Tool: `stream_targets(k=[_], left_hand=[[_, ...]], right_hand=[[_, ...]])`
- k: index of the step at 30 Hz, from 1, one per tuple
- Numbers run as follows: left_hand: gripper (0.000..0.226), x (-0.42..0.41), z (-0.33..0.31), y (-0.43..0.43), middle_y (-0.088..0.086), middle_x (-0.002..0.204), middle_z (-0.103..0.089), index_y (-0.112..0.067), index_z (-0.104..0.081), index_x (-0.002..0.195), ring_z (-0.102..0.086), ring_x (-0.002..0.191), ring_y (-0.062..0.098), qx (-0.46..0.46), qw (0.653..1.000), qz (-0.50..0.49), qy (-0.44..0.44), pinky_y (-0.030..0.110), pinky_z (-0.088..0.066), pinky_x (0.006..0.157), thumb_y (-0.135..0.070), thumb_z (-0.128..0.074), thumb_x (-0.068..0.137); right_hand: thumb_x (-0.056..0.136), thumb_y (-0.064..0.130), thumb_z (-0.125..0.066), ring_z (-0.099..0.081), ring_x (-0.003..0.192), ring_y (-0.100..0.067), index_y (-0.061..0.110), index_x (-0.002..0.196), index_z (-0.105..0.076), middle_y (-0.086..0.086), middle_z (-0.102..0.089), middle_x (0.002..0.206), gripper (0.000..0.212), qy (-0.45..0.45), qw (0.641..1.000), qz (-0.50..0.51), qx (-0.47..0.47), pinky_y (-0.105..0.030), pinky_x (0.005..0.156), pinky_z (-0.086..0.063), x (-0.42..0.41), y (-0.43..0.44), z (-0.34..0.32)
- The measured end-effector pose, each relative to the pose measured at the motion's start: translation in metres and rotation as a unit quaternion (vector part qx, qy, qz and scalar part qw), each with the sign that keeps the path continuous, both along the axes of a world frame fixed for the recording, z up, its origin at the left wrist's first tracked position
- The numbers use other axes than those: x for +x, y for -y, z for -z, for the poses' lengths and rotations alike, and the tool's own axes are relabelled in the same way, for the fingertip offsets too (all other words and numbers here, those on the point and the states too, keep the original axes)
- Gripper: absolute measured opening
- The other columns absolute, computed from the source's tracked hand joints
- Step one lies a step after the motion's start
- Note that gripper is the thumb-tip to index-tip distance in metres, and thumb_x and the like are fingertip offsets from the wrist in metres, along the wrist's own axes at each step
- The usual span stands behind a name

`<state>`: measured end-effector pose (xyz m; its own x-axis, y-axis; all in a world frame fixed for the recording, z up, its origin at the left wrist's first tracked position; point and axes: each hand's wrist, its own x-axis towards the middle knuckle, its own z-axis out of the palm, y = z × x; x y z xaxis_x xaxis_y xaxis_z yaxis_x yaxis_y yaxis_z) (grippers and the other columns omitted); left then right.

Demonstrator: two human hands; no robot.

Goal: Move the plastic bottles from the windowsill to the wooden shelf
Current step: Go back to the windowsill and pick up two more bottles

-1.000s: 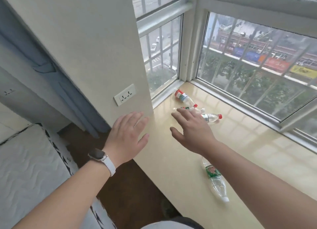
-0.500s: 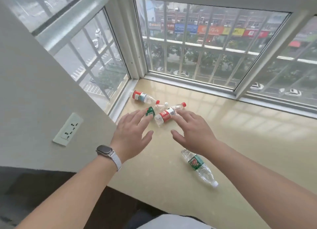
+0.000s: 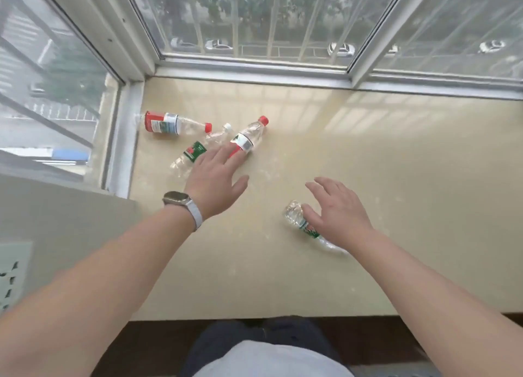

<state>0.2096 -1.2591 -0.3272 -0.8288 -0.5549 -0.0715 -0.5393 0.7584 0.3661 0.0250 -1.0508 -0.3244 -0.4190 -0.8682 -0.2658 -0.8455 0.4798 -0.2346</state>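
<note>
At the far left of the glossy cream stone windowsill (image 3: pixel 368 156), a clear plastic bottle with a broad red label (image 3: pixel 162 123) lies on its side, its base against the white window frame (image 3: pixel 121 139). Just right of it a crumpled clear bottle with a green label (image 3: pixel 194 152) lies aslant. The left hand (image 3: pixel 215 178), with a grey-strapped watch (image 3: pixel 181 204) on its wrist, is spread wide and flat and holds nothing. Its fingertips overlap the base of a clear bottle with a red cap and a white-and-red label (image 3: pixel 250 136); whether they touch it I cannot tell. Well apart to the right, a clear green-labelled bottle (image 3: pixel 297 221) lies partly under the right hand (image 3: pixel 339 209). That hand is open too, its fingers loosely spread and its thumb beside the bottle's body, with nothing gripped.

All four bottles are on the windowsill, and the wooden shelf is out of view. The step looks like a two-handed reach, one bottle each. These look like light empties that would roll on so smooth a surface, so each hand should come down from above and wrap the labelled middle rather than nudge sideways. The left hand should close without knocking the crumpled neighbour just beside its target.
</note>
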Motion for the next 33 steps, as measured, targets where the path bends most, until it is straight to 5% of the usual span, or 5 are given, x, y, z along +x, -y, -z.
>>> stream_targets(k=[11,17,33], left_hand=[[0.053,-0.043,0.108,0.044,0.015,0.144,-0.049,-0.01,-0.054,0.138,-0.048,0.126,0.039,0.085,0.995,-0.021,0.056,0.048,-0.037,0.106,-0.027,-0.064,0.089],[0.066,-0.067,0.133,0.063,0.018,0.135,-0.052,-0.006,-0.039,0.144,-0.047,0.121,0.037,0.088,0.989,-0.076,0.093,0.047,-0.04,0.098,-0.033,-0.061,0.088],[0.062,-0.094,0.183,0.081,0.018,0.124,-0.054,-0.009,-0.043,0.135,-0.052,0.112,0.038,0.096,0.972,-0.168,0.134,0.049,-0.047,0.089,-0.037,-0.065,0.084]], right_hand=[[0.087,0.047,-0.054,-0.048,0.119,-0.024,0.02,0.136,-0.048,-0.001,-0.051,0.135,0.056,0.047,0.986,0.088,0.134,-0.038,0.094,-0.04,-0.007,-0.017,0.116],[0.08,0.041,-0.057,-0.051,0.11,-0.023,0.027,0.135,-0.039,0.002,-0.053,0.124,0.06,0.083,0.967,0.106,0.216,-0.034,0.084,-0.043,-0.012,-0.024,0.143],[0.076,0.041,-0.062,-0.052,0.105,-0.023,0.025,0.13,-0.045,0.001,-0.056,0.114,0.059,0.114,0.965,0.123,0.203,-0.034,0.079,-0.04,-0.02,-0.038,0.178]])
